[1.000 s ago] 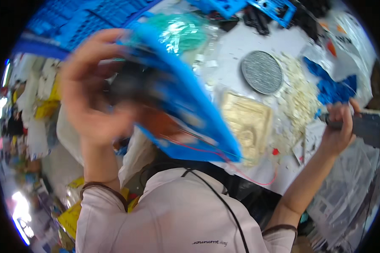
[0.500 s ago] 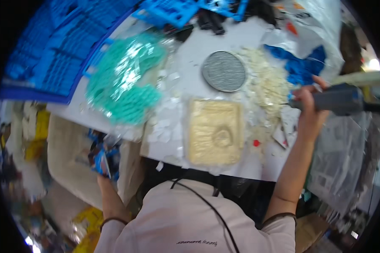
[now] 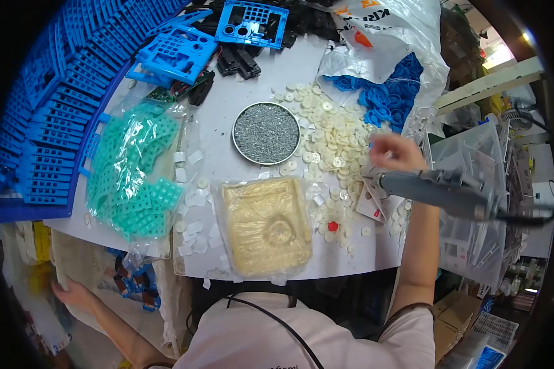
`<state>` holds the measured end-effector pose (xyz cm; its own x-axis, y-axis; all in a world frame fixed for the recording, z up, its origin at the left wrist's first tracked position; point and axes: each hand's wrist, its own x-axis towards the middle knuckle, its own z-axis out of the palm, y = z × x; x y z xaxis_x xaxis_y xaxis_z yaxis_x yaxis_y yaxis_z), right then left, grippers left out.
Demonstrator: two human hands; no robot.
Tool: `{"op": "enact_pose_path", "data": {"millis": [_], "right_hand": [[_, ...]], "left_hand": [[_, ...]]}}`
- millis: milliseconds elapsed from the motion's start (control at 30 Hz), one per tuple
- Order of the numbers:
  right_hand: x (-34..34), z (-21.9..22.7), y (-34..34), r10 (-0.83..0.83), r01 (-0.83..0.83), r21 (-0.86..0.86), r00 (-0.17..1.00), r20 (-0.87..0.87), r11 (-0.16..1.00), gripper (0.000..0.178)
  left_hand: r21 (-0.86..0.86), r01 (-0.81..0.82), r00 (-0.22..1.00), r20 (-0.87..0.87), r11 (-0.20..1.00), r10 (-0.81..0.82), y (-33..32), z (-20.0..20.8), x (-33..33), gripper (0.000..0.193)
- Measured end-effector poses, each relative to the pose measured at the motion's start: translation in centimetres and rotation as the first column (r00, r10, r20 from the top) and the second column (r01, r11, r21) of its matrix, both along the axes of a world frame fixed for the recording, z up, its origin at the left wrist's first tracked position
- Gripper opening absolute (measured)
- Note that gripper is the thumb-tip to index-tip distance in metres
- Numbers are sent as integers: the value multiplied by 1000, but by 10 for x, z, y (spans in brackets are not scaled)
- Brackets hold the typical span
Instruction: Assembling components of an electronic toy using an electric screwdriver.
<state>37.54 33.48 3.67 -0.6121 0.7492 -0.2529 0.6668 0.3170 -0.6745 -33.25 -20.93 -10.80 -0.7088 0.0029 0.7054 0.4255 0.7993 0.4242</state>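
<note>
My left hand (image 3: 74,295) is at the left side of the cream-lined bin (image 3: 80,252), thumb and fingers apart, holding nothing visible. Blue and brown assembled parts (image 3: 138,283) lie inside that bin. My right hand (image 3: 397,152) hovers over the right edge of a heap of cream plastic discs (image 3: 329,135), its curled fingertips blurred by motion. A grey electric screwdriver (image 3: 440,192) crosses in front of my right wrist, its tip pointing left; my fingers are away from its grip. Blue round plastic pieces (image 3: 391,95) spill from a white bag (image 3: 381,37) just beyond that hand.
A round tin of small metal screws (image 3: 266,132) stands mid-table. Nearer lies a plastic-wrapped yellowish block (image 3: 268,227), with bagged green parts (image 3: 132,172) to its left. Blue panels (image 3: 55,135) stack at far left; blue housings (image 3: 181,55) lie at the back. Clear plastic boxes (image 3: 468,203) stand right.
My left hand has moved left, away from the blue parts in the bin. My right hand has come off the screwdriver and shifted left toward the discs. The view has also shifted.
</note>
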Motion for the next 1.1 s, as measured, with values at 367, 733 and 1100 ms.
{"op": "enact_pose_path", "data": {"millis": [367,733,1100], "right_hand": [[-36,-47,97,-392,145,854,917,73,499,22],[-69,-30,-183,259,-115,453,927,-270,884,40],[-104,-66,-183,285,-150,498,936,-207,854,28]], "left_hand": [[221,967,166,-170,126,-971,223,129,257,40],[384,912,-331,473,-147,-817,239,83,342,30],[45,936,-329,458,-348,-826,260,52,376,39]]}}
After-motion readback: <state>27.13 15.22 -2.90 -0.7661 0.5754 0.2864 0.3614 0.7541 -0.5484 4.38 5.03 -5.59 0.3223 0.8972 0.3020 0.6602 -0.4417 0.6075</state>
